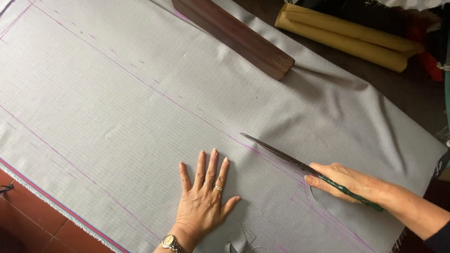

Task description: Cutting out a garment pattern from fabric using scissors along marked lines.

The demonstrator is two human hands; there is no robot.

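Grey cloth [140, 93] is pinned flat by the spread left hand [205, 199] while scissors [300, 166], gripped in the right hand [344, 182], are partway along the pink chalk line [154, 89]; steady leftward cutting is probably needed next.

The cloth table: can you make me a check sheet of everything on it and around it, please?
Surface: grey cloth spread flat, with purple chalk lines and a red and blue striped edge.
Job's things: scissors with green handles, blades lying along a chalk line.
Clutter: dark wooden block resting on the cloth; small cloth scraps by the wrist.
Hands: left hand pressed flat on the cloth, fingers spread, rings and a wristwatch; right hand gripping the scissors.
Cables: nothing seen.
Surroundings: rolled brown paper beyond the cloth; red tiled floor below.
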